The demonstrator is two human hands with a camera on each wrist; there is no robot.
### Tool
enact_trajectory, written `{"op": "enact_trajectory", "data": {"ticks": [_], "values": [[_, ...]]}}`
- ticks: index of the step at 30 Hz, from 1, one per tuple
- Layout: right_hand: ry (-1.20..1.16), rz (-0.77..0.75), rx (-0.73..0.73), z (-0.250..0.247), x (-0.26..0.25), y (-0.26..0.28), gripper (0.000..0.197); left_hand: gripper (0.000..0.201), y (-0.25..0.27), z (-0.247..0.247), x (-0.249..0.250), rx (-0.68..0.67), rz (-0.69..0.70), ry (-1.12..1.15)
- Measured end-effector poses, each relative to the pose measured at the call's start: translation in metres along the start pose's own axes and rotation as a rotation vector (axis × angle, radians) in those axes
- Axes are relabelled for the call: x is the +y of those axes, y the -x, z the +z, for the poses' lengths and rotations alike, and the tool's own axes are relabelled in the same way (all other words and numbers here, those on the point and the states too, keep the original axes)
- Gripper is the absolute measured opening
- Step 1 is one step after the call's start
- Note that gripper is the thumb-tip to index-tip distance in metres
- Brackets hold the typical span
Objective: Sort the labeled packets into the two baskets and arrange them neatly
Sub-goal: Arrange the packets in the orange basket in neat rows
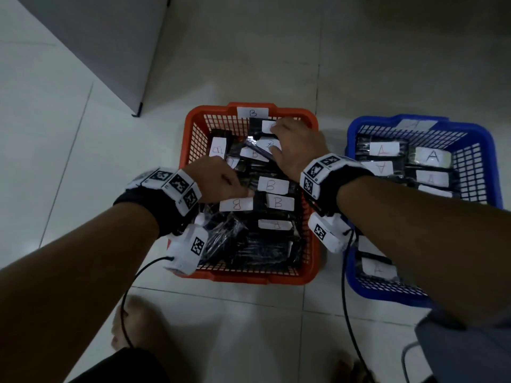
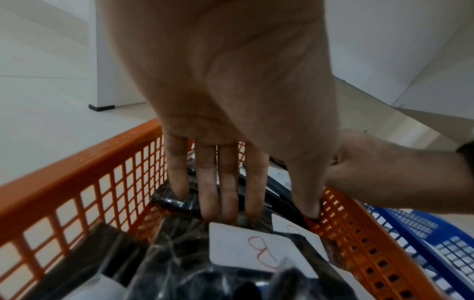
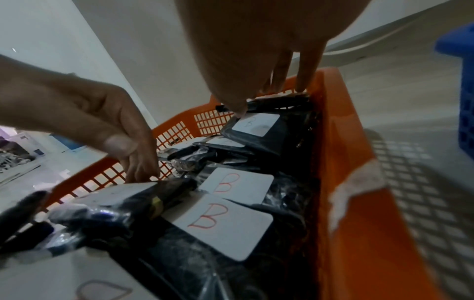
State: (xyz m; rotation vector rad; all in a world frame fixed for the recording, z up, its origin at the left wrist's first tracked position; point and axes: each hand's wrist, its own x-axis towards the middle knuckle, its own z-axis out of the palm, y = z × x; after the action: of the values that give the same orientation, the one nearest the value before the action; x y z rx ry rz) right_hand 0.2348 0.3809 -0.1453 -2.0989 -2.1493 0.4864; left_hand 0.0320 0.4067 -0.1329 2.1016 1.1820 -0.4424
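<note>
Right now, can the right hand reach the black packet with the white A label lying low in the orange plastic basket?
Probably yes. The A-labelled packet lies uncovered on top in the orange basket, near the right wrist. The right hand rests on packets at the far end, so it must draw back first.

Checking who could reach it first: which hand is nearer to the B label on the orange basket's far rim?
Right. The right hand sits just below the B label at the orange basket's far end; the left hand is farther back, mid-basket.

Left hand (image 1: 218, 178), right hand (image 1: 297, 146) flat, fingers straight
</note>
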Motion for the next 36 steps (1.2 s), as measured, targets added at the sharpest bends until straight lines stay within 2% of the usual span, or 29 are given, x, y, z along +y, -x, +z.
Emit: {"op": "enact_trajectory", "data": {"ticks": [4,6,8,12,17,19,21,24,26,27,28,30,32,36], "values": [[-0.072,0.058,0.025,0.002,0.0,-0.008,0.035,0.031,-0.011,-0.006,-0.015,0.38,-0.105,-0.035],[-0.07,0.066,0.061,0.003,0.001,-0.01,0.026,0.034,-0.018,-0.009,-0.017,0.482,-0.186,-0.072],[-0.051,0.073,0.061,0.004,0.001,-0.012,0.026,0.031,-0.027,-0.01,-0.015,0.473,-0.253,-0.103],[-0.103,0.106,0.004,0.001,0.001,-0.014,0.049,0.039,-0.042,-0.004,-0.014,0.392,-0.321,-0.073],[-0.299,0.107,-0.118,-0.01,0.005,-0.008,0.039,0.046,-0.048,-0.001,-0.019,0.395,-0.313,-0.047],[-0.364,0.094,-0.258,-0.015,0.003,0.002,0.038,0.045,-0.045,-0.004,-0.018,0.4,-0.309,-0.043],[-0.289,0.054,-0.449,-0.014,-0.001,0.011,0.037,0.042,-0.041,-0.006,-0.017,0.407,-0.323,-0.052],[-0.144,0.015,-0.577,-0.007,-0.003,0.016,0.028,0.037,-0.036,-0.004,-0.012,0.402,-0.33,-0.121],[-0.079,-0.007,-0.558,-0.003,-0.005,0.017,0.029,0.04,-0.033,-0.001,-0.009,0.404,-0.313,-0.18],[-0.038,-0.03,-0.503,-0.001,-0.005,0.016,0.033,0.042,-0.032,0.001,-0.008,0.418,-0.277,-0.216],[0.008,-0.047,-0.415,0.001,-0.006,0.015,0.036,0.044,-0.033,0.003,-0.009,0.433,-0.216,-0.243],[0.037,-0.024,-0.186,0.004,-0.006,0.01,0.03,0.048,-0.037,0.005,-0.01,0.449,-0.067,-0.254],[-0.02,0.044,-0.062,0.004,-0.004,0.003,0.025,0.048,-0.042,0.002,-0.009,0.412,0.03,-0.191],[0.046,0.1,-0.123,0.01,-0.001,-0.01,0.055,0.041,-0.052,-0.002,-0.009,0.323,0.03,-0.109]]}}
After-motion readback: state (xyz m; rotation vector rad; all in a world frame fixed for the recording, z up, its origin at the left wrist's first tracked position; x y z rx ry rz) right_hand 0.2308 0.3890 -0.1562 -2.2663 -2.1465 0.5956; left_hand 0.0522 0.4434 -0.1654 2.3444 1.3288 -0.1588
